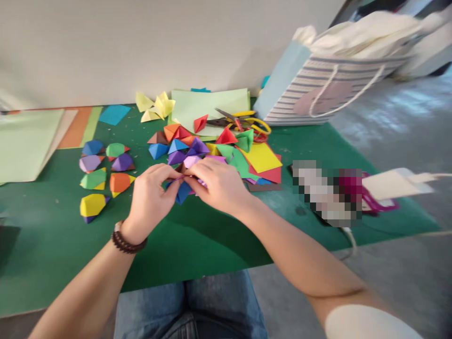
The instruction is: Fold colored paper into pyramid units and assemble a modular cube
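Observation:
My left hand (154,192) and my right hand (221,182) meet over the table's middle, thumbs and fingertips pinched together. Between them is a small folded paper piece (183,193), blue where it shows below the fingers; its upper part is mostly hidden. Just beyond my hands lies a heap of folded paper pieces, among them a purple one (197,147), a blue one (157,151) and a red one (226,136). To the left, several two-coloured paper shapes stand in two columns, including a yellow one (92,205) and an orange one (119,183).
Scissors (259,125) and pliers (221,122) with yellow handles lie on pale green sheets (208,101). Coloured paper squares (261,159) sit right of the heap. A striped paper bag (300,101) stands at the back right, a blurred-out phone-like object (318,193) nearer. Large sheets (28,141) lie left.

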`<state>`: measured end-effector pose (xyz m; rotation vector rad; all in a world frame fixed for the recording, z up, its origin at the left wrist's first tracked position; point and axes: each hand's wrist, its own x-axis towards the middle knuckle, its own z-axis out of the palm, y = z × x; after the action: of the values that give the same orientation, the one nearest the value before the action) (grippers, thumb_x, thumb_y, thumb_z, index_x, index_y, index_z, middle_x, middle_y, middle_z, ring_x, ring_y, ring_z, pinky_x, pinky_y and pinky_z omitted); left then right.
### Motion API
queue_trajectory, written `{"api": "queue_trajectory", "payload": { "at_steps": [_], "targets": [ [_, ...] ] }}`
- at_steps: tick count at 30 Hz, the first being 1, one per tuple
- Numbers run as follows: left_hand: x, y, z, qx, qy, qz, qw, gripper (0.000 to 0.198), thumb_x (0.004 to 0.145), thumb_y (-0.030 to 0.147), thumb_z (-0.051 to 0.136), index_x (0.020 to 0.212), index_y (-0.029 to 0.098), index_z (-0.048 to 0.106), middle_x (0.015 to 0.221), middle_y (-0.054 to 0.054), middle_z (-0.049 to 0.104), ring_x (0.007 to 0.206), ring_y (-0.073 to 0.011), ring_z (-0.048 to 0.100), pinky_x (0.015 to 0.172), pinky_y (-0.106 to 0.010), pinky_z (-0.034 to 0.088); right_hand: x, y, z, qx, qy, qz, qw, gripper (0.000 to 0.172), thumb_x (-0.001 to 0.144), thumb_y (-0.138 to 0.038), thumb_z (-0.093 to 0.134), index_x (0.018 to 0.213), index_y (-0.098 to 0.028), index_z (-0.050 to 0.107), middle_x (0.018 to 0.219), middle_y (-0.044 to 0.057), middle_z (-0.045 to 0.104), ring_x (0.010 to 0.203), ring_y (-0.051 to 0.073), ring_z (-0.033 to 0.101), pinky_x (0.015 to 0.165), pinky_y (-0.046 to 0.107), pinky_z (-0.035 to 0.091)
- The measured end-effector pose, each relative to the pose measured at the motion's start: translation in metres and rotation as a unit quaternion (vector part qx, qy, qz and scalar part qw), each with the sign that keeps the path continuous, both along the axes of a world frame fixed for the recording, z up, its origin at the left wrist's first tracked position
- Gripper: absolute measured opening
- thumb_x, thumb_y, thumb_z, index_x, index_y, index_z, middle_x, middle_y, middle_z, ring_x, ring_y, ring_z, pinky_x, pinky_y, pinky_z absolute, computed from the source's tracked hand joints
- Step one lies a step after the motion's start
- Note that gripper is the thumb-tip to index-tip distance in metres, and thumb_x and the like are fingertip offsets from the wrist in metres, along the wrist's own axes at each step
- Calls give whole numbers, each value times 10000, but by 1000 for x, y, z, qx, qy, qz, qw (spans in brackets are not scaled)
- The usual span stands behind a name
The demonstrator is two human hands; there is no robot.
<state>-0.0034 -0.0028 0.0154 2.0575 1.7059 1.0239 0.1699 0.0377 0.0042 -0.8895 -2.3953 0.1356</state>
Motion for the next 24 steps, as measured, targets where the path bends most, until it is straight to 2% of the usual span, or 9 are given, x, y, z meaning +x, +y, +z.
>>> {"api": "queue_trajectory", "payload": {
  "at_steps": [2, 4, 10, 15, 18, 24],
  "targets": [
    [0, -1, 0, 0, -11, -3, 1000, 102, 826, 190, 576, 788, 193, 671, 837, -33, 709, 825, -183, 653, 526, -232, 437, 2, 1, 1, -18, 34, 18, 999, 171, 966, -267, 491, 948, -177, 634, 939, 73, 709, 922, 211, 621, 769, 314, 448],
    [0, -1, -1, 2, -31, -15, 999, 89, 823, 177, 593, 775, 186, 667, 824, -27, 709, 804, -170, 652, 549, -231, 446, 3, 1, 1, -16, 55, 32, 998, 146, 955, -255, 503, 916, -188, 627, 920, 65, 706, 888, 209, 621, 774, 323, 452],
    [-1, 2, -5, -26, -83, -42, 995, 76, 800, 181, 644, 724, 180, 644, 751, -2, 691, 723, -147, 631, 619, -249, 476, 1, -1, 0, -24, 56, 43, 997, 203, 946, -202, 458, 770, -210, 558, 771, 44, 639, 774, 200, 569, 676, 317, 408],
    [-1, 2, -4, -56, -134, -57, 988, 45, 811, 205, 636, 772, 181, 632, 802, -8, 697, 757, -144, 638, 713, -265, 519, 4, 0, 2, -50, 73, 44, 995, 174, 941, -204, 483, 786, -211, 562, 787, 41, 644, 785, 199, 576, 706, 322, 414],
    [2, 1, -3, -69, -132, -64, 987, 45, 839, 211, 589, 827, 185, 624, 848, -15, 691, 794, -146, 637, 733, -267, 521, 4, 0, 4, -79, 78, 31, 993, 154, 922, -189, 501, 782, -213, 562, 800, 41, 652, 792, 199, 583, 709, 321, 416],
    [4, 0, -1, -67, -133, -58, 987, 120, 875, 220, 551, 777, 188, 611, 799, 4, 660, 771, -135, 600, 731, -259, 492, 3, -2, 7, -113, 91, 35, 989, 158, 886, -156, 524, 738, -210, 522, 721, 12, 586, 716, 170, 536, 647, 294, 384]
  ]
}}
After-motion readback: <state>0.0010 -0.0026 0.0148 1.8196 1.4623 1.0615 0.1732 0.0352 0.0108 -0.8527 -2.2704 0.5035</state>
